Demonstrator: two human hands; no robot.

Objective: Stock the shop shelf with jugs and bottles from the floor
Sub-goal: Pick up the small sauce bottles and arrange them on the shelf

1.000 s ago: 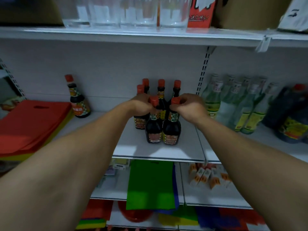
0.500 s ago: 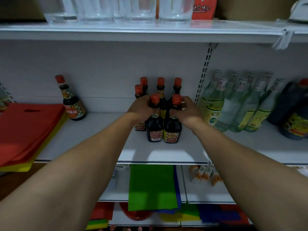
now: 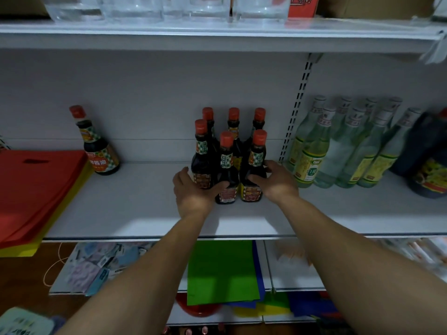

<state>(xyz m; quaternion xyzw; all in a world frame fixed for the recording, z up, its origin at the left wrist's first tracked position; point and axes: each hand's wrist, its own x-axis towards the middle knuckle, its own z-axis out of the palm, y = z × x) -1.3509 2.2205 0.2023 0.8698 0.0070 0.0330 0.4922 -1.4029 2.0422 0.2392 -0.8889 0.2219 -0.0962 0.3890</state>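
Both hands have slid down from the red caps to the bodies of the sauce bottles (image 3: 227, 165), and the view has drawn closer to the shelf (image 3: 145, 209). The left hand (image 3: 193, 192) cups the group from 9 o'clock, its thumb laid across the front-left bottle and its fingers curved round the one behind it. The right hand (image 3: 275, 182) cups from 3 o'clock, thumb on the front-right label and fingers wrapped round that bottle's side. Neither hand is spread flat; each is curled against glass. This looks like the squaring-up of bottles already set down: all six stand upright on the shelf, touching, three at the back, one at the left and two in front. That batch seems placed, and more stock from the floor would be next. Each sauce bottle is capped and filled with dark liquid well up the neck. At 9 o'clock, well apart, a lone bottle (image 3: 100, 151) of the same kind stands near a stack of red bags (image 3: 36, 189). At 3 o'clock, past the upright, pale bottles (image 3: 338, 153) hold clear liquid, with a dark jug (image 3: 428, 160) beyond them. At 12 o'clock, on the upper shelf, stand clear tubs (image 3: 135, 8); whether they hold anything I cannot tell. At 6 o'clock, a green bag (image 3: 222, 269) lies on the lower shelf.
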